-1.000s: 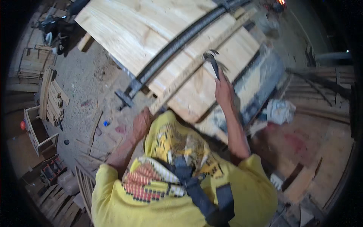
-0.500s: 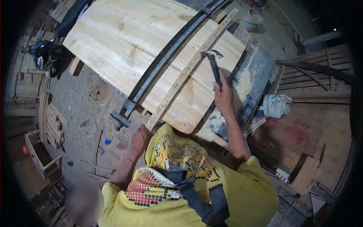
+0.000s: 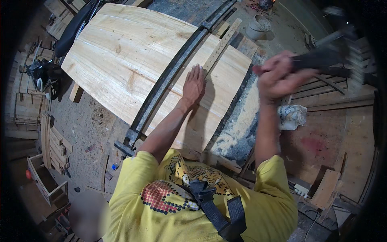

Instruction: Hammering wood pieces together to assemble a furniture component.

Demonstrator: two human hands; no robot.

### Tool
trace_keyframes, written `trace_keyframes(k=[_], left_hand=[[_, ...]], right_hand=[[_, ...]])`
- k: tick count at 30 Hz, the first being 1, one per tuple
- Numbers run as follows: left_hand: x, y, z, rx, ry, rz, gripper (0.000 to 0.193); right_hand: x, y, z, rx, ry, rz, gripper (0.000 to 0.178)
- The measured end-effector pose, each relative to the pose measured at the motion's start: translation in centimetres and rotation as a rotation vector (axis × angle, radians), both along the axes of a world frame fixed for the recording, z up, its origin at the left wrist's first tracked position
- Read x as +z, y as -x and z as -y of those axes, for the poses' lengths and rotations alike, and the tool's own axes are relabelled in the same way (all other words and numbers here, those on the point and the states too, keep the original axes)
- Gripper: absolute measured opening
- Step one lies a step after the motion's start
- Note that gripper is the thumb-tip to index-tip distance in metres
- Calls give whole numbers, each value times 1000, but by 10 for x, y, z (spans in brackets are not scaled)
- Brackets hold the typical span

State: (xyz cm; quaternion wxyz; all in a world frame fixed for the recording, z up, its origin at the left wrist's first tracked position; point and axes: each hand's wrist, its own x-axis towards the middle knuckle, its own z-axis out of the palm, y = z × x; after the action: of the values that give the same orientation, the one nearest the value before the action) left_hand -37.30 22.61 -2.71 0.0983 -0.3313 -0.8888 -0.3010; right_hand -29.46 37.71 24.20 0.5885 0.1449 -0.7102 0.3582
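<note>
My right hand (image 3: pixel 284 76) is raised to the right of the work, fingers wrapped round the dark handle of a hammer (image 3: pixel 316 59); the hammer is smeared by motion. My left hand (image 3: pixel 194 85) lies flat, fingers stretched out, over the near part of a narrow wooden strip (image 3: pixel 221 47) and the board beneath. This strip runs slantwise across a wide pale wooden panel (image 3: pixel 121 60) made of several joined boards. Beside it, a long dark metal bar clamp (image 3: pixel 166 76) spans the panel. Part of the strip is hidden under my left hand and forearm.
Sawdust covers a dark surface (image 3: pixel 238 125) right of the panel. A white bag (image 3: pixel 292 117) lies farther right, and a bucket (image 3: pixel 259 26) stands at the back. Stacked wood strips (image 3: pixel 58 145) and an open wooden box (image 3: pixel 46 179) are on the left.
My left hand has moved from the strip's near end forward onto the panel. My right hand has lifted the hammer off the strip, up and to the right.
</note>
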Motion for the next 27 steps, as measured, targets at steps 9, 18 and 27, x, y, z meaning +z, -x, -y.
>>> trace_keyframes(k=[9,18,27], left_hand=[[3,1,-29,-74,212,-68,57],[8,1,-33,-98,153,4,59],[16,10,-26,-56,176,-17,59]], right_hand=[[-145,17,-67,-289,-19,1143,56],[-136,51,-88,-369,-36,328,61],[-119,59,-80,-322,101,757,56]])
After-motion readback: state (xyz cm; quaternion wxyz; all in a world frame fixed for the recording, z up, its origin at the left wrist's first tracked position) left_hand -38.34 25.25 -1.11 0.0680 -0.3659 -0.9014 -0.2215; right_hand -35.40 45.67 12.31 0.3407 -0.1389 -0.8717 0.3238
